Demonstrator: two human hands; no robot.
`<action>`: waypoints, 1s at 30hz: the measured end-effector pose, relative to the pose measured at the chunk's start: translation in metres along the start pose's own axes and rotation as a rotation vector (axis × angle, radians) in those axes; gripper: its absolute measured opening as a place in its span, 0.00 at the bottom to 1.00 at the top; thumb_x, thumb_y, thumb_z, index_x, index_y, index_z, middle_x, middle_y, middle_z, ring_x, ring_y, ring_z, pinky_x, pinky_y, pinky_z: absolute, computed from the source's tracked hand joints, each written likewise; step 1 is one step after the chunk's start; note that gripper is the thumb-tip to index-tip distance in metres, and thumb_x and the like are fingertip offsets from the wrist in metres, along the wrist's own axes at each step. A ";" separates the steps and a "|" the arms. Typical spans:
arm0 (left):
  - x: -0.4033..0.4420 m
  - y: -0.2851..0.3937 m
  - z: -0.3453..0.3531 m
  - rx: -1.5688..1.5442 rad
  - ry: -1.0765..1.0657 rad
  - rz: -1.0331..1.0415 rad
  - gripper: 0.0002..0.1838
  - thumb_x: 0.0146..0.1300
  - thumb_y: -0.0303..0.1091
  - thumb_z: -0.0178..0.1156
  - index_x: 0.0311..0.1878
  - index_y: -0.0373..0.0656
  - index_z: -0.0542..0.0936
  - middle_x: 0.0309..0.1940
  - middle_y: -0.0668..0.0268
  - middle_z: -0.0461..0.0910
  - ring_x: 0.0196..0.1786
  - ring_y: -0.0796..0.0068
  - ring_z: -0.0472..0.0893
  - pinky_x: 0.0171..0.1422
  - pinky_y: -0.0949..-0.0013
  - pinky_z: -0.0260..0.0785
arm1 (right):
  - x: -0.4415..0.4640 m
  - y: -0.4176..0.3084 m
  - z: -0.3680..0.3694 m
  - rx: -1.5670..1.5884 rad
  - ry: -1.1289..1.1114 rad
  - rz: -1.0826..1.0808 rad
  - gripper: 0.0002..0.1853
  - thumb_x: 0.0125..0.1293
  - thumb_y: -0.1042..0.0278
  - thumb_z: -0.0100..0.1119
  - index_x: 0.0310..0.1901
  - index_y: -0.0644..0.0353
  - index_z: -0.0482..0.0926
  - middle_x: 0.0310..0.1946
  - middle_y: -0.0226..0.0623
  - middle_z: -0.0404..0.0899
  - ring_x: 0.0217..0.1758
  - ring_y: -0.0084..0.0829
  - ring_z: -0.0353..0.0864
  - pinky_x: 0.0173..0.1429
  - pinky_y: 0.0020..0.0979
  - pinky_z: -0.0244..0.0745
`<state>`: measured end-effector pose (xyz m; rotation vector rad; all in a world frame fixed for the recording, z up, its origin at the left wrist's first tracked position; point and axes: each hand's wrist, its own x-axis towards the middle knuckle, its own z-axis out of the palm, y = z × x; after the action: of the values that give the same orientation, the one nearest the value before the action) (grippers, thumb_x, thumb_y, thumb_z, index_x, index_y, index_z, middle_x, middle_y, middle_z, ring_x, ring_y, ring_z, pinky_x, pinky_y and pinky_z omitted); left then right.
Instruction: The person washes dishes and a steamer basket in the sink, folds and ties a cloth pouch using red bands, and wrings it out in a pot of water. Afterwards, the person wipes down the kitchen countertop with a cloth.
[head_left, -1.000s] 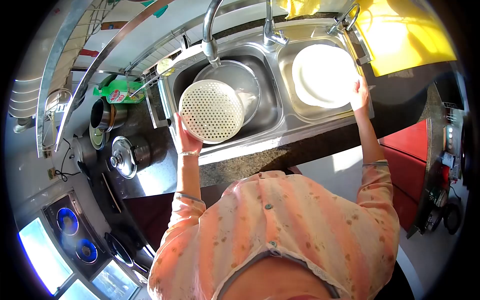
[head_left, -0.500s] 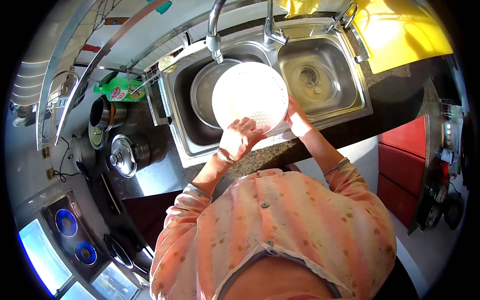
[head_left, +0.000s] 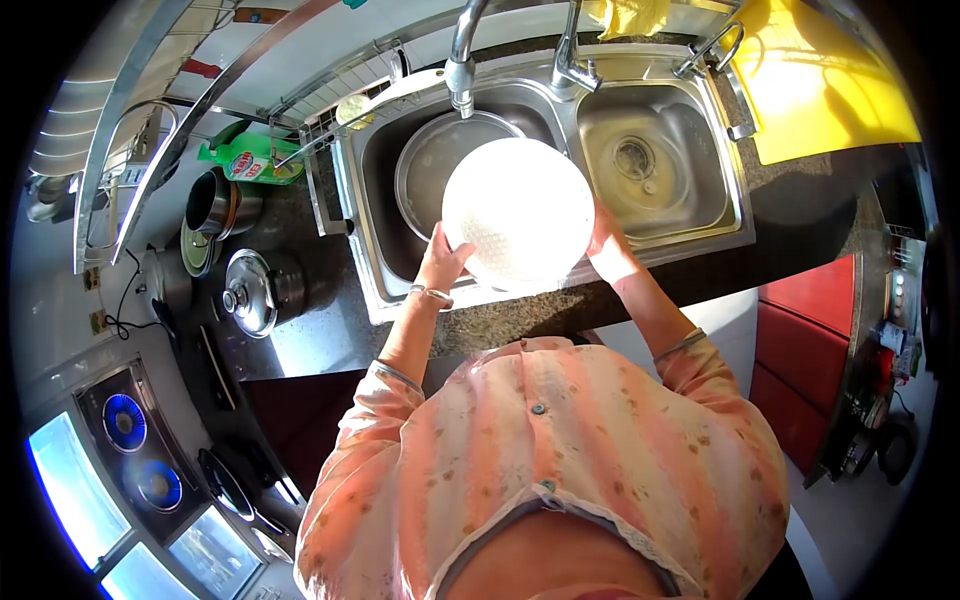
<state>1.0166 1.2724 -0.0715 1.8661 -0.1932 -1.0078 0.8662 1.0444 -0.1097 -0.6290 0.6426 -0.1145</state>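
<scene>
A round white perforated colander [head_left: 518,214], glaring in the sunlight, is held over the front edge of the double sink [head_left: 580,150]. My left hand [head_left: 440,264] grips its left rim, thumb on top. On the opposite side my right hand [head_left: 608,246] holds the right rim, its fingertips partly hidden. Whether a white basin is nested with the colander cannot be told in the glare. Behind it, a round metal pan [head_left: 430,160] lies in the left basin under the faucet [head_left: 461,80]. The drain [head_left: 634,157] shows in the right basin.
A lidded pot [head_left: 255,293], an open pot [head_left: 213,203] and a green bottle [head_left: 252,160] stand on the left counter. A wire rack [head_left: 320,135] runs along the sink's left side. The yellow sheet [head_left: 820,90] lies at the right; a yellow cloth [head_left: 634,15] is behind.
The colander has moved right from the left basin. The white basin left the right sink, and my right hand came over to the colander. My left hand shifted from its front to its left rim.
</scene>
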 end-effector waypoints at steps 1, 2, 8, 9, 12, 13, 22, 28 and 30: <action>0.001 -0.004 -0.001 -0.160 -0.050 -0.080 0.32 0.54 0.23 0.58 0.64 0.35 0.62 0.53 0.57 0.74 0.55 0.66 0.77 0.61 0.62 0.72 | -0.001 0.001 -0.001 0.180 0.004 0.012 0.29 0.72 0.50 0.45 0.67 0.60 0.62 0.64 0.37 0.67 0.67 0.24 0.65 0.68 0.31 0.63; 0.001 -0.010 0.001 -0.162 -0.051 -0.083 0.32 0.54 0.23 0.58 0.64 0.35 0.62 0.53 0.57 0.74 0.55 0.66 0.77 0.61 0.62 0.72 | -0.002 0.000 -0.002 0.180 0.007 0.015 0.29 0.72 0.50 0.45 0.67 0.60 0.62 0.64 0.37 0.67 0.67 0.24 0.65 0.68 0.31 0.63; -0.013 0.014 0.007 -0.497 -0.134 0.027 0.34 0.52 0.22 0.56 0.65 0.39 0.61 0.54 0.58 0.74 0.55 0.63 0.77 0.60 0.60 0.72 | -0.010 -0.001 0.021 -0.475 0.122 -0.209 0.27 0.70 0.51 0.51 0.64 0.59 0.64 0.60 0.41 0.69 0.67 0.31 0.65 0.68 0.34 0.60; -0.014 0.019 0.009 -0.535 -0.048 -0.006 0.32 0.53 0.23 0.57 0.64 0.39 0.62 0.52 0.57 0.74 0.55 0.63 0.76 0.56 0.60 0.73 | -0.009 0.004 0.022 -0.523 0.104 -0.217 0.27 0.69 0.52 0.52 0.64 0.59 0.64 0.61 0.42 0.68 0.68 0.32 0.64 0.69 0.34 0.59; -0.003 0.020 0.007 -0.579 0.111 -0.042 0.31 0.53 0.25 0.59 0.62 0.40 0.63 0.51 0.56 0.74 0.54 0.62 0.76 0.53 0.60 0.74 | 0.004 0.007 0.029 -0.655 0.052 -0.288 0.28 0.69 0.53 0.54 0.65 0.59 0.62 0.63 0.44 0.66 0.69 0.34 0.62 0.70 0.35 0.58; 0.002 0.018 0.005 -0.585 0.180 -0.054 0.31 0.53 0.25 0.60 0.62 0.40 0.64 0.50 0.56 0.74 0.54 0.61 0.76 0.54 0.59 0.74 | 0.010 0.002 0.035 -0.736 0.025 -0.344 0.30 0.68 0.54 0.55 0.66 0.60 0.61 0.63 0.45 0.65 0.69 0.34 0.62 0.70 0.35 0.58; 0.064 0.024 -0.018 0.316 0.447 0.653 0.28 0.58 0.23 0.45 0.65 0.35 0.60 0.56 0.42 0.67 0.58 0.47 0.69 0.64 0.55 0.62 | 0.130 -0.145 0.036 -1.470 0.464 -1.005 0.19 0.63 0.55 0.60 0.52 0.53 0.73 0.47 0.40 0.78 0.48 0.42 0.77 0.48 0.40 0.73; 0.063 0.080 -0.007 0.604 0.482 0.620 0.31 0.53 0.27 0.58 0.62 0.39 0.64 0.51 0.47 0.72 0.55 0.45 0.71 0.58 0.54 0.69 | 0.128 -0.143 -0.003 -1.336 0.365 -1.136 0.07 0.67 0.69 0.53 0.43 0.54 0.80 0.33 0.33 0.83 0.42 0.36 0.82 0.43 0.34 0.76; 0.063 0.085 -0.004 0.657 0.490 0.632 0.31 0.53 0.29 0.60 0.62 0.40 0.64 0.51 0.48 0.72 0.55 0.45 0.72 0.58 0.55 0.70 | 0.123 -0.140 -0.014 -1.293 0.281 -1.147 0.13 0.68 0.70 0.55 0.53 0.61 0.76 0.41 0.37 0.82 0.45 0.32 0.81 0.48 0.30 0.77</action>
<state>1.0837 1.1980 -0.0369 2.3381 -0.8311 -0.0233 0.9692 0.8882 -0.1014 -2.2249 0.4902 -0.9098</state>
